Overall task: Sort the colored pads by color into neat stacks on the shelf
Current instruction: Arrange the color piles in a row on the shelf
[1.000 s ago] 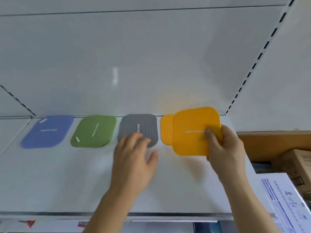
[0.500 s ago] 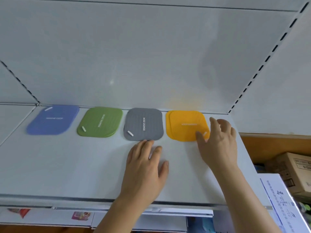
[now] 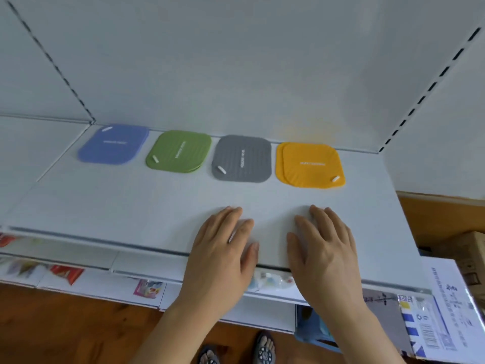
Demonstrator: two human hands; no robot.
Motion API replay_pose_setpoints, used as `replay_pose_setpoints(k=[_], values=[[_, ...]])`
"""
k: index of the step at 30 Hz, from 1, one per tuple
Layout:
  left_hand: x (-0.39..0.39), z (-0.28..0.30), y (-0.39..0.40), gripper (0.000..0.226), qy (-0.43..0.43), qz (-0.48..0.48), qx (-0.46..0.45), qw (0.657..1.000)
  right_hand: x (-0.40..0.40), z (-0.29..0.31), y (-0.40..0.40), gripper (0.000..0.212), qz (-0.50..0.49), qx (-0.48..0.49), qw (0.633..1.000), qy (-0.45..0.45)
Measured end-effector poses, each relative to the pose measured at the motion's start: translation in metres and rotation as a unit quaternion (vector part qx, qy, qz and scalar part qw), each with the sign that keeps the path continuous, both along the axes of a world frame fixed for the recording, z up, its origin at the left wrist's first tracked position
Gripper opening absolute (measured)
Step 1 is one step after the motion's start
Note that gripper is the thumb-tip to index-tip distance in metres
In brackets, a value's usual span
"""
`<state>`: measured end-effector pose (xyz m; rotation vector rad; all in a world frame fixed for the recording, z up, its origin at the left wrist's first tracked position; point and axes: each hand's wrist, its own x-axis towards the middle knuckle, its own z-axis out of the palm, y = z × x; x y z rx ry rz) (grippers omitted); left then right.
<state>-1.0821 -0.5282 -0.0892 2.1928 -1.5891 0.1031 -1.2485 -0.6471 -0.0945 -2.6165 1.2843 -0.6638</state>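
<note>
So from my end the head cam is looking down at a white shelf [image 3: 131, 206] with four pad piles lined up along the far edge, close to the back wall. Going left to right I've got the blue pads [image 3: 113, 145], the green pads [image 3: 179, 151], the gray pads [image 3: 242, 159] and the orange pads [image 3: 309, 166]. They sit just beside each other with small gaps, none touching as far as I can tell. The green pile is a bit fanned out at its near right corner, and the orange one shows a lower pad peeking out on its left side, so those two aren't perfectly squared. Each top pad has a line of white lettering and a small white tab at one corner; the text is too blurry for me to read. Both hands are at the near edge of the shelf, well apart from the pads and holding nothing. The left hand [image 3: 223, 248] lies palm down with fingers straight and close together, and the right hand [image 3: 324, 248] does the same just beside it, a narrow strip of shelf between the thumbs. Below the shelf I can see packaged goods on a lower level, a wooden floor, two sandaled feet, and cardboard boxes [image 3: 469, 253] off to the right.
</note>
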Motion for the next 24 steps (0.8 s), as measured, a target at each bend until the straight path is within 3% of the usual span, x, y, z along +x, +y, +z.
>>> replay_pose_setpoints(k=[10,18,24], values=[[0.043,0.013,0.137,0.039,0.053,0.033,-0.008,0.998,0.058,0.007,0.119,0.041,0.040,0.013,0.999,0.015],[0.137,0.006,0.330,0.025,0.102,0.202,0.048,0.973,0.161,0.008,0.260,0.032,0.157,0.048,0.986,0.003],[0.196,0.004,0.425,0.032,0.107,0.318,0.038,0.941,0.256,0.008,0.341,0.028,0.284,0.073,0.955,0.033]])
